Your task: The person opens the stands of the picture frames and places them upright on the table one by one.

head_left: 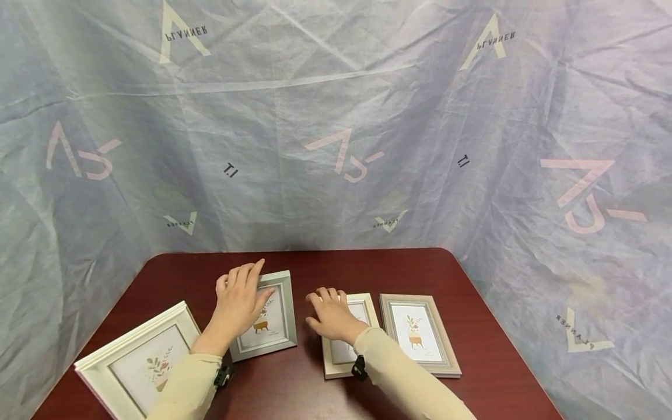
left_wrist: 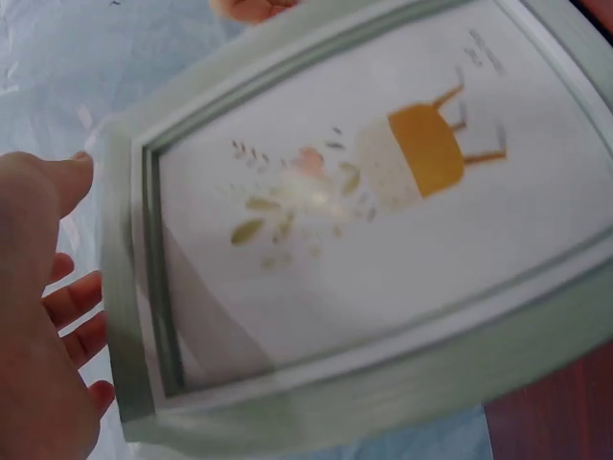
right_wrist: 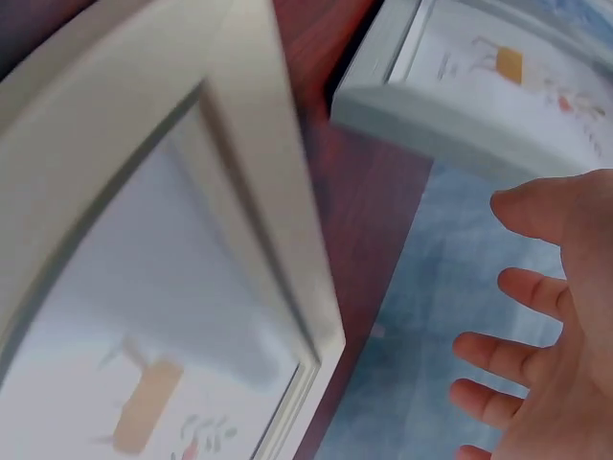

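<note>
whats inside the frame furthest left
The frame holds a print of leafy stems above part of a brown shape. The left sleeve hides the rest of that shape.

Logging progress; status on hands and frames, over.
Left hand at pale-green rectangular picture frame, contact unclear. Right hand empty, near cream rectangular picture frame. No obstruction visible.

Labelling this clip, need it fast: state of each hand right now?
Left hand: open, by the green frame; can't tell whether fingertips touch it.
Right hand: open, holding nothing, by the cream frame next to the beige frame.
</note>
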### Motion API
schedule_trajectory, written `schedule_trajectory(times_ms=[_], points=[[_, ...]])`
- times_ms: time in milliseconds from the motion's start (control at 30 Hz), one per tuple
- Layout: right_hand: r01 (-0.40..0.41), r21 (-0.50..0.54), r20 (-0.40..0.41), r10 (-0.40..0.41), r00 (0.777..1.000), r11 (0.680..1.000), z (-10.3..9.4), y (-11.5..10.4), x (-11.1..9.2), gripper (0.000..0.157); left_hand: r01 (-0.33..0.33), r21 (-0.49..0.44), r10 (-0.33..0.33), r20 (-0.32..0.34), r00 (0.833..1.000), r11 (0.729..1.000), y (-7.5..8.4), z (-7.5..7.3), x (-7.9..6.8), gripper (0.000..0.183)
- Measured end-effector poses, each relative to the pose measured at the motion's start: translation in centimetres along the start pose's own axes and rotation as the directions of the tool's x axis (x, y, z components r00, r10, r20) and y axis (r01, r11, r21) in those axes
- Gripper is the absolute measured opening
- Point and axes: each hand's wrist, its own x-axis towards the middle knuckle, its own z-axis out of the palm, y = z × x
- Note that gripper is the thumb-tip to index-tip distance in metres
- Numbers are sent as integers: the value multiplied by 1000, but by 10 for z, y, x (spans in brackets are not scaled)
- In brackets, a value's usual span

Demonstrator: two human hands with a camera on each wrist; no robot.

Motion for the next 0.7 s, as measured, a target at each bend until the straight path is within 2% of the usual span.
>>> schedule_trajectory(times_ms=[200, 433, 567, 700], points=[[-5, 25, -8, 5, 1000, 1000, -2, 25, -7, 43, -59, -23, 59, -17, 998, 998, 11, 4, 0, 71], [-39, 17, 19, 39, 999, 999, 1, 54, -8, 42, -131, -17, 131, 9, 991, 991, 25, 8, 1, 73], [-65, 17, 51, 64, 997, 998, 4, 67, -7, 41, -195, -23, 195, 0, 981, 980, 34, 10, 0, 63], [-101, -7, 97, 101, 990, 995, 7, 77, -6, 41, -259, -34, 258, -7, 966, 965, 43, 14, -3, 65]])
